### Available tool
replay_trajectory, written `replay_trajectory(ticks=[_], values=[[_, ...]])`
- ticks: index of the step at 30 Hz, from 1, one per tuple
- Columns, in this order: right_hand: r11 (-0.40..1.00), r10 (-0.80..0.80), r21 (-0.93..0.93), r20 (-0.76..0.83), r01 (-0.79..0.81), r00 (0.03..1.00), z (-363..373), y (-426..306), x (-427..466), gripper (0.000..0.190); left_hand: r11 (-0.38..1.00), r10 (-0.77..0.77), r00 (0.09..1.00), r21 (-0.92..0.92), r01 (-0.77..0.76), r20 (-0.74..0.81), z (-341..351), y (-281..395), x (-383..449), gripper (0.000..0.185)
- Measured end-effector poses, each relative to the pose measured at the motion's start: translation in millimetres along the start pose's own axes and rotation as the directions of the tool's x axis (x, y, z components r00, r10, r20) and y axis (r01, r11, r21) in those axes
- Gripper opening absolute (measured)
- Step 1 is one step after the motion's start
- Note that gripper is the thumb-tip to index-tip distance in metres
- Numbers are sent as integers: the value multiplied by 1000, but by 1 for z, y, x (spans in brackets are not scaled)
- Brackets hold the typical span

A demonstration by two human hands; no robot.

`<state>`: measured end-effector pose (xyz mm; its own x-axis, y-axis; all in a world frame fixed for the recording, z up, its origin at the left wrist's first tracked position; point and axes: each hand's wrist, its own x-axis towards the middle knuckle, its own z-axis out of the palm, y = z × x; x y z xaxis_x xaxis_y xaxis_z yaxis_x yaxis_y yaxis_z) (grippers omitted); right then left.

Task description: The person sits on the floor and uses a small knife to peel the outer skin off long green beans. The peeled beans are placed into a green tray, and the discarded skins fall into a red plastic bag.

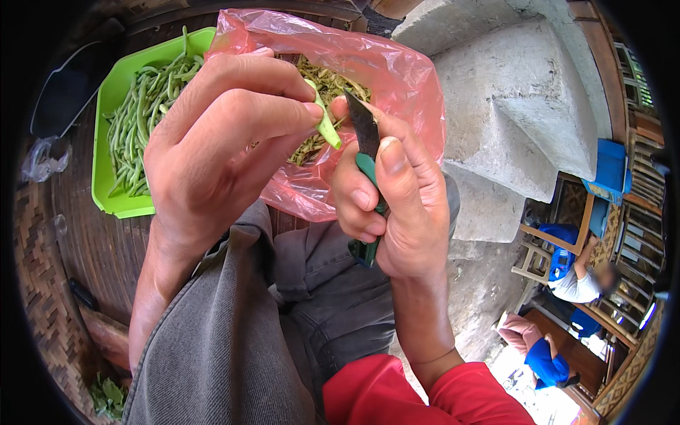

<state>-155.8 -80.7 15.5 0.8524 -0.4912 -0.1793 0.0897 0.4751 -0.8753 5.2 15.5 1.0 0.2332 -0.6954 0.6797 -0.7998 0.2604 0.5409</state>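
Observation:
Between the thumb and fingertips of my left hand [228, 122] is a short piece of green bean pod [326, 125], its cut end pointing down. My right hand [401, 196] grips a green utility knife [366, 164]. The dark blade [362, 119] points up beside the pod, with a small gap between them. Below both hands lies a translucent red plastic bag [398, 69], its mouth spread wide. Greenish-brown plant scraps [305, 151] fill part of it. Behind my left hand, a lime-green plastic tray [101, 175] holds many long green beans [135, 122].
Dark wooden slats [79, 223] form the surface under the tray. Concrete steps [520, 117] rise at the right, close to the bag. Two people sit farther off at the right, near a blue chair [605, 164]. Green leaves [109, 396] lie at lower left.

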Motion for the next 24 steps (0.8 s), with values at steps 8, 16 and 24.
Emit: replay_trajectory(ticks=[8,16,24], values=[[996,50,82,-133,-40,990,-23,4,9,43,966,-52,999,-253,50,-1,-1,1,-5,28],[972,204,203,-485,-118,850,-67,38,25,30,797,-367,892,-583,157,-262,-39,-21,-25,16],[946,312,21,-342,-325,886,-63,44,20,50,559,-492,798,576,597,-348,-73,-67,-43,20]])
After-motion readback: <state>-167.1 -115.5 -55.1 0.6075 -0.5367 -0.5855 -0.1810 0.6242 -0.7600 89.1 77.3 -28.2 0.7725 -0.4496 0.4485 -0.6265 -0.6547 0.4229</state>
